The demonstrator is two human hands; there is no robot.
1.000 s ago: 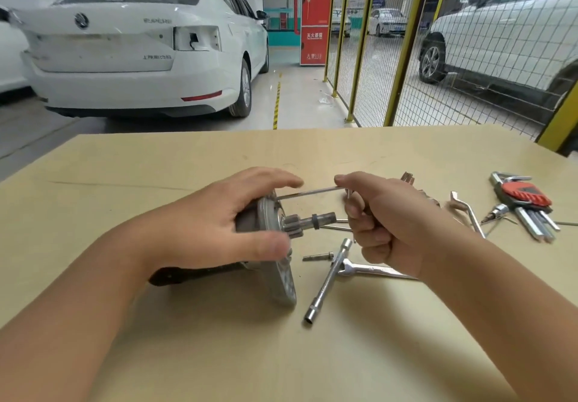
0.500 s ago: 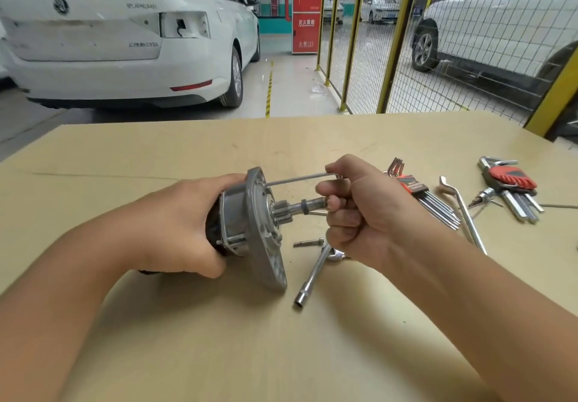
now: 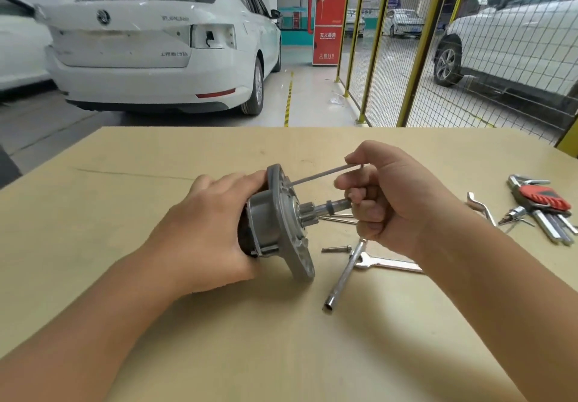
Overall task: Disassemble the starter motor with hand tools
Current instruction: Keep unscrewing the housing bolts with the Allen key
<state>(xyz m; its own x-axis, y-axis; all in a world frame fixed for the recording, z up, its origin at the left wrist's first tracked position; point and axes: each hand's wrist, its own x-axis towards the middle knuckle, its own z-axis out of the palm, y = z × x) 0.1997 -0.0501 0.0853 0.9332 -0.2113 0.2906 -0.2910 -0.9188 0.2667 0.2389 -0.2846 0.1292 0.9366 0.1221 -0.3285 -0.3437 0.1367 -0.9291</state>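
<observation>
The right hand [image 3: 397,201] is clenched around the short leg of a hex key [image 3: 325,174], fingers curled tight. The key's long shaft slants left and down to the upper face of the flange [image 3: 291,223] of the starter motor [image 3: 269,226], where its tip meets the metal. The left hand [image 3: 215,229] grasps the motor's dark body from behind, fingers wrapped over the top. The motor lies tilted on the table [image 3: 281,339], the flange's lower edge touching the board, its pinion shaft [image 3: 325,209] pointing right toward the right fist. Just beside the flange, under the right hand, lie a loose bolt [image 3: 336,249], a socket wrench [image 3: 344,276] and a flat spanner [image 3: 391,264]. Far right sits a hex key set [image 3: 544,201] in a red holder.
</observation>
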